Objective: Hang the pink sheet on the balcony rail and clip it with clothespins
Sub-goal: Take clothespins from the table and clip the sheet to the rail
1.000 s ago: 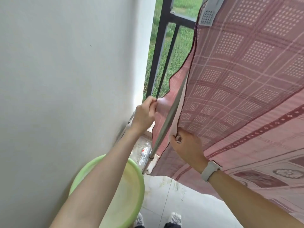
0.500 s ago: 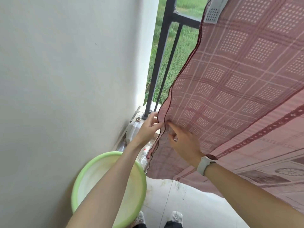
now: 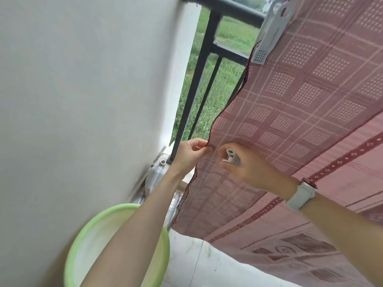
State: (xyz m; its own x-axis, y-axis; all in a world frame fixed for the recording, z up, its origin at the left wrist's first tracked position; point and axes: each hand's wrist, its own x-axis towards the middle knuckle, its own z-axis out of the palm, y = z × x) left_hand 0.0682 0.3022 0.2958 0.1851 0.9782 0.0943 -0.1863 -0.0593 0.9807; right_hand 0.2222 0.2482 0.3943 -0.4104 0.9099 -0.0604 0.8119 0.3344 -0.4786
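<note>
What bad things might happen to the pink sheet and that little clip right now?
1. The small clothespin sits loosely in the right hand; it might slip and fall to the floor.
2. The left hand only pinches the edge of the pink sheet, so the edge might slide free.
3. Only one large clothespin is seen holding the sheet on the rail; wind could tug it loose.

Pink sheet (image 3: 300, 104) draped over balcony rail (image 3: 232, 9), clipped by large clothespin (image 3: 271, 30). Left hand (image 3: 190, 156) pinching hem; right hand (image 3: 248, 168) gripping small clothespin (image 3: 231, 156).
</note>
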